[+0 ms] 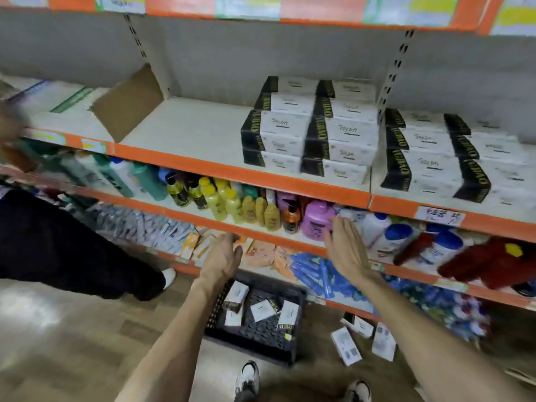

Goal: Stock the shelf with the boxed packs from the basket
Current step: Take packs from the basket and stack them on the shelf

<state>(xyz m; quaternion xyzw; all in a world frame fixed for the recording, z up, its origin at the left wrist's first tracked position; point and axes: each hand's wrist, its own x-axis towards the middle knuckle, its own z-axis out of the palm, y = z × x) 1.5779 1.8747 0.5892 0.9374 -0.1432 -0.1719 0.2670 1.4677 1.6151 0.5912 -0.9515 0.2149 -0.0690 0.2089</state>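
Fingers of both the left hand (222, 258) and the right hand (346, 249) are straight and relaxed, holding nothing, palms facing each other in front of the lower shelves. Directly below them, slightly nearer the left hand, the black basket (285, 348) on the floor holds several loose boxed packs (264, 310) lying at odd angles. Stacked packs (309, 134) already fill the right part of the shelf (185, 132) above; its left part is bare.

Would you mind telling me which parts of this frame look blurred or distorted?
Head view: the left edge smears with motion blur around the dark-trousered person; the orange-edged shelves bow from wide-angle distortion; the black-and-white boxed packs are fairly sharp, their print unreadable; glare whitens the floor at lower left.
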